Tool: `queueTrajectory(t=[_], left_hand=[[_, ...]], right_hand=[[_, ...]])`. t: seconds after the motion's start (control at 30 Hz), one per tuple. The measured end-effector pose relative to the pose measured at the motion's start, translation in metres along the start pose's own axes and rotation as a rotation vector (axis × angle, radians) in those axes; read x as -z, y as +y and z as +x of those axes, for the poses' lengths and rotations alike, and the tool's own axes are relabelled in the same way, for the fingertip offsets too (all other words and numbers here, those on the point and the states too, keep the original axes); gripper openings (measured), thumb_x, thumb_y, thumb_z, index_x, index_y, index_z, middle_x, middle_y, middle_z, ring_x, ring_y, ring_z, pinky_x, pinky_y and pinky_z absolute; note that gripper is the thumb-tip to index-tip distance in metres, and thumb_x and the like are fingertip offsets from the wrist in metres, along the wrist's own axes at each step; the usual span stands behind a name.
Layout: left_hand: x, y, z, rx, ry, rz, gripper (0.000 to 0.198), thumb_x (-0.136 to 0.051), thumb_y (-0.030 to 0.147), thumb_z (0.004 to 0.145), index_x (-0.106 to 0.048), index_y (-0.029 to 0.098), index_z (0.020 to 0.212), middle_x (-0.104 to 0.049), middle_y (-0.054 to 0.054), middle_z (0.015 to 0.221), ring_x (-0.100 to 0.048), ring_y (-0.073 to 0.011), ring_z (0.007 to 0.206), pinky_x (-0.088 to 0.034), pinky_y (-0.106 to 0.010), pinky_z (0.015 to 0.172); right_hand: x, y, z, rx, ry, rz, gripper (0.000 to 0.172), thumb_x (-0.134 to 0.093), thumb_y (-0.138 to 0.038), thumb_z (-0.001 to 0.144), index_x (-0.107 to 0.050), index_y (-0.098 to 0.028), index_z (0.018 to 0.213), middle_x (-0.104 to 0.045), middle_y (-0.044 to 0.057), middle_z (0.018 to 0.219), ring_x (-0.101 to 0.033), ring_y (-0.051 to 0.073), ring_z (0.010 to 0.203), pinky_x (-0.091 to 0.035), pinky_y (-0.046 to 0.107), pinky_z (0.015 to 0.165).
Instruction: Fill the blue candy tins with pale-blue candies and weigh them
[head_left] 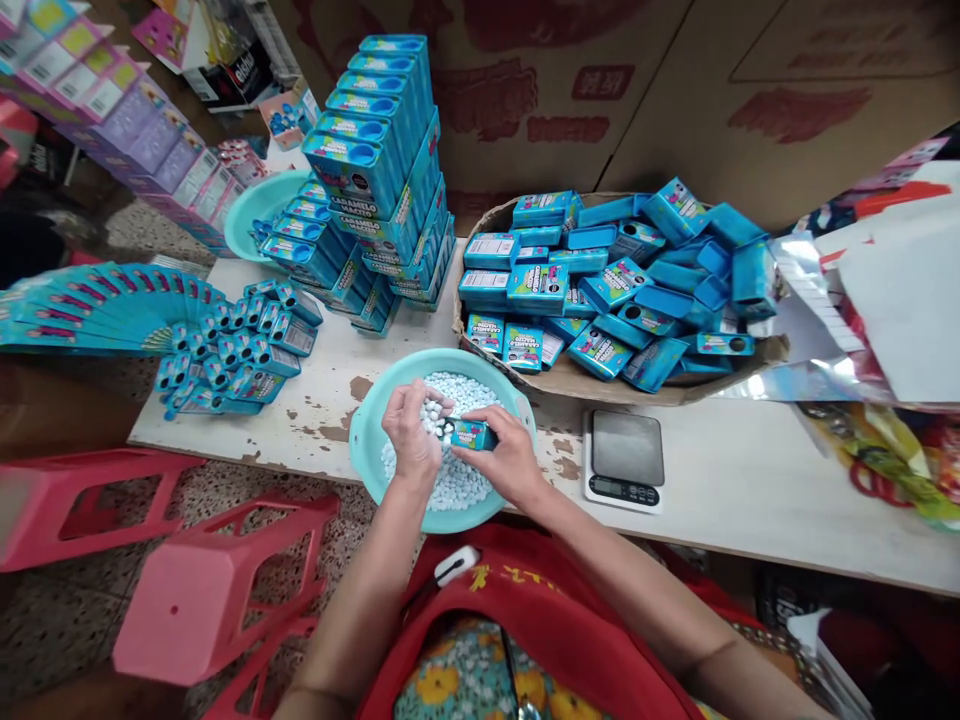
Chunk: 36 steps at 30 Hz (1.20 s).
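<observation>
A turquoise basin (365, 480) of small pale candies (457, 485) stands at the table's front edge. Over it, my right hand (506, 450) is closed around a small blue candy box (472, 434), tipped on its side with its dark opening toward the left. My left hand (412, 430) is cupped at that opening, its fingers curled around a small heap of the pale candies (433, 412). Some candies lie right at the mouth of the box. Part of the left palm is hidden by its fingers.
An open carton (480, 350) heaped with blue boxes stands behind the basin, near a digital scale (624, 460). Stacked display boxes (382, 150) rise at the back left. More small boxes (240, 345) are piled left, and pink stools (180, 610) stand below.
</observation>
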<state>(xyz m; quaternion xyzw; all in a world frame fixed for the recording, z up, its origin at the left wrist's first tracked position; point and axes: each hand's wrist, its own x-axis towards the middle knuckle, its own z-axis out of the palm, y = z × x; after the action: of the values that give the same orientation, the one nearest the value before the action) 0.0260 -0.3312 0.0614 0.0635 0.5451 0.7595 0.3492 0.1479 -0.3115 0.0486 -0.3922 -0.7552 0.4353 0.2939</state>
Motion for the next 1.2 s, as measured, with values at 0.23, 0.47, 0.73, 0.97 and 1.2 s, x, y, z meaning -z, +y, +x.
queueTrajectory(t=[0.23, 0.47, 0.73, 0.97, 1.2], left_hand=[[-0.004, 0.004, 0.0, 0.001, 0.012, 0.027, 0.026, -0.065, 0.04, 0.076, -0.054, 0.016, 0.075, -0.061, 0.0, 0.071, -0.057, -0.0111, 0.051, -0.044, -0.023, 0.049], [-0.006, 0.001, 0.002, -0.027, -0.03, -0.019, 0.034, -0.063, 0.045, 0.079, -0.049, 0.016, 0.068, -0.05, 0.003, 0.059, -0.052, -0.0092, 0.052, -0.043, -0.021, 0.05], [-0.009, -0.005, 0.011, 0.012, -0.039, 0.035, 0.038, -0.064, 0.049, 0.077, -0.048, 0.016, 0.066, -0.047, 0.004, 0.056, -0.041, -0.0054, 0.043, -0.029, -0.018, 0.038], [-0.008, -0.009, 0.008, 0.133, -0.162, 0.173, 0.041, -0.067, 0.051, 0.073, -0.048, 0.016, 0.064, -0.046, 0.004, 0.055, -0.039, -0.0054, 0.041, -0.026, -0.018, 0.037], [0.03, -0.022, 0.041, -0.256, -0.366, 1.202, 0.029, -0.061, 0.046, 0.076, -0.065, 0.019, 0.089, -0.064, -0.011, 0.098, -0.057, -0.0282, 0.099, -0.045, -0.039, 0.082]], right_hand=[[0.002, 0.001, 0.002, -0.018, 0.015, 0.003, 0.031, -0.078, -0.027, 0.068, -0.064, -0.023, 0.096, -0.066, 0.003, 0.092, -0.062, 0.023, 0.09, -0.047, 0.036, 0.082], [-0.004, 0.002, 0.005, -0.024, 0.034, 0.026, 0.034, -0.08, -0.024, 0.067, -0.064, -0.022, 0.097, -0.065, 0.003, 0.094, -0.061, 0.023, 0.093, -0.046, 0.035, 0.083], [-0.007, 0.007, 0.009, -0.04, 0.051, 0.034, 0.035, -0.079, -0.021, 0.066, -0.063, -0.022, 0.098, -0.065, 0.003, 0.095, -0.06, 0.022, 0.093, -0.046, 0.035, 0.082], [-0.008, 0.02, 0.014, -0.086, 0.06, 0.137, 0.031, -0.077, -0.022, 0.067, -0.065, -0.022, 0.095, -0.064, 0.003, 0.093, -0.061, 0.021, 0.09, -0.047, 0.034, 0.082], [0.076, 0.024, -0.032, -0.129, 0.148, 0.302, 0.039, -0.08, -0.032, 0.066, -0.064, -0.024, 0.1, -0.063, 0.003, 0.101, -0.061, 0.02, 0.095, -0.048, 0.033, 0.085]])
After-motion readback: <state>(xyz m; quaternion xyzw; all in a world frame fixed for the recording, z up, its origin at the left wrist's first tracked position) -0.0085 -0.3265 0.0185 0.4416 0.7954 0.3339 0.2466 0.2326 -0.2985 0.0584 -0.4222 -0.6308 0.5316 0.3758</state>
